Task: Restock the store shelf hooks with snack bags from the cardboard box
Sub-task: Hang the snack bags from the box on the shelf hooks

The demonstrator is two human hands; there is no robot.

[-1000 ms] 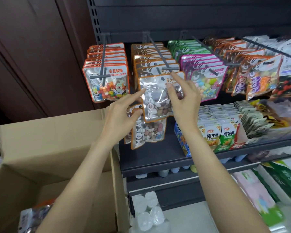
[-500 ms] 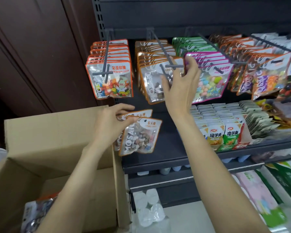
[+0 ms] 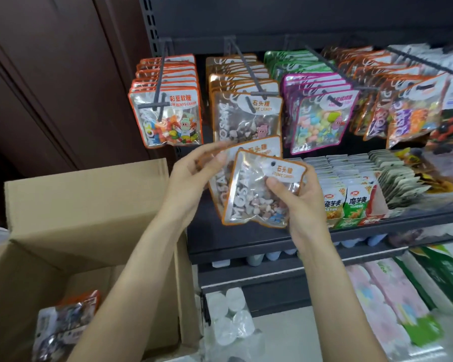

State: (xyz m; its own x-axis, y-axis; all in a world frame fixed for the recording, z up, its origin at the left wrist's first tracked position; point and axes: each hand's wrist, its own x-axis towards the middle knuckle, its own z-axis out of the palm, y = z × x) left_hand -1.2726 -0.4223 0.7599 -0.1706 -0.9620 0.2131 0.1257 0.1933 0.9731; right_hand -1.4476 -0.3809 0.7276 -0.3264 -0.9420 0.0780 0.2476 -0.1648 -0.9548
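Dark store shelving rose behind the hands, its stone-candy hook (image 3: 249,71) already well filled above them, while the right hand (image 3: 296,202) pinched the front stone candy bag (image 3: 259,189), the left hand (image 3: 191,173) gripped another behind, and more waited in the cardboard box (image 3: 84,205) below.

Two bare hands, the left hand (image 3: 191,176) and the right hand (image 3: 298,205), show. Two clear orange-edged stone-candy bags are held, the front bag (image 3: 256,189) and the rear bag (image 3: 249,150). One open brown cardboard box (image 3: 84,205) stands below. Three grey metal hooks at left carry bags, the middle hook (image 3: 249,74) among them; further hooks at right are blurred.
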